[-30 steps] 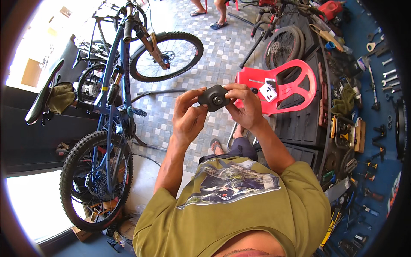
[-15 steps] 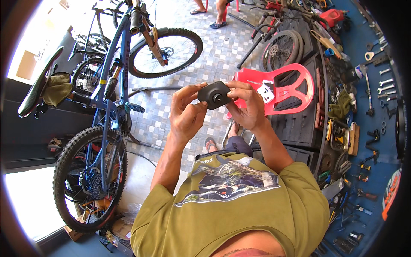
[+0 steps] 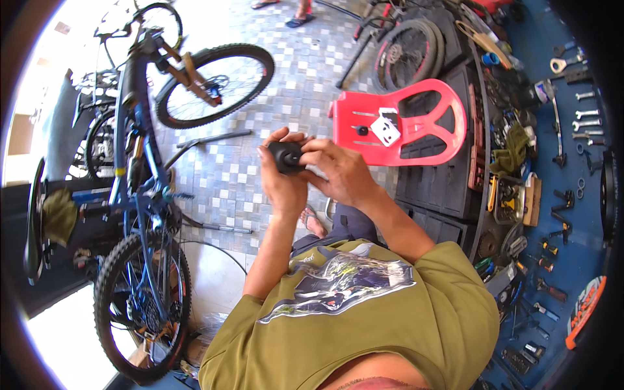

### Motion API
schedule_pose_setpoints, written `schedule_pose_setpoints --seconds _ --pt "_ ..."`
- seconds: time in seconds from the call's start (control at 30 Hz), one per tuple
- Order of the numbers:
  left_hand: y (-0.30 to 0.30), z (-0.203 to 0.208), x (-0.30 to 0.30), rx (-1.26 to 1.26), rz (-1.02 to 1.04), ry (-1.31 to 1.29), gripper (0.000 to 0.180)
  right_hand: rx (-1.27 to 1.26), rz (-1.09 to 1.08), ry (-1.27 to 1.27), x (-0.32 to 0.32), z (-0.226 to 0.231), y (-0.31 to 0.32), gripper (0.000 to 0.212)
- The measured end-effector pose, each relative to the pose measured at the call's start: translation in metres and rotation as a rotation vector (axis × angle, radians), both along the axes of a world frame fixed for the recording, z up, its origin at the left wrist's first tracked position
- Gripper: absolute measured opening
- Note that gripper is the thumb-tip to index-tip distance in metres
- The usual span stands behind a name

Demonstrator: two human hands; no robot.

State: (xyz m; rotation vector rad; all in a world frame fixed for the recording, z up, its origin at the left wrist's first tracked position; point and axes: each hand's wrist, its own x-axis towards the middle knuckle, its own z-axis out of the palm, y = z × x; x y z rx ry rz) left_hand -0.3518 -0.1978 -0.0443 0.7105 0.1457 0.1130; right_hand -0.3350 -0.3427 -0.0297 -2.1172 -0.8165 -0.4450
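Note:
A small black rounded block (image 3: 284, 156) with a round raised part in the middle of its face is up in front of my chest. My left hand (image 3: 284, 188) wraps round it from the left and below, its fingertips showing past the top edge. Closed in from the right, my right hand (image 3: 348, 175) has its fingertips at the raised part and right edge, partly covering them. Beyond my hands stands a red plastic chair (image 3: 357, 151). On it lie a white printed card (image 3: 388, 125) with dark cut-outs or marks and a small black piece (image 3: 361, 130).
A blue mountain bike (image 3: 148, 156) is at the left. Black drawers (image 3: 426, 130) stand behind the chair, near a loose wheel (image 3: 406, 55). Wrenches (image 3: 587, 119) and several other tools hang on the blue wall at right. A person's foot (image 3: 300, 19) shows on the tiled floor far ahead.
Both hands have moved left with the black block, and the view has shifted. My right fingers have gone from its right edge onto its face. The small black piece on the chair now shows.

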Motion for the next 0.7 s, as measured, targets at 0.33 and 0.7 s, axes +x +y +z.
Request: schedule_pose_setpoints --seconds 0.33,0.7 --pt "-0.025 -0.139 0.095 0.046 -0.189 0.669 0.072 -0.199 -0.451 0.913 0.096 -0.31 -0.16 0.04" --pt "-0.071 -0.198 0.17 -0.067 -0.145 0.759 0.083 -0.634 -0.486 1.015 0.205 -0.486 -0.202 0.054"
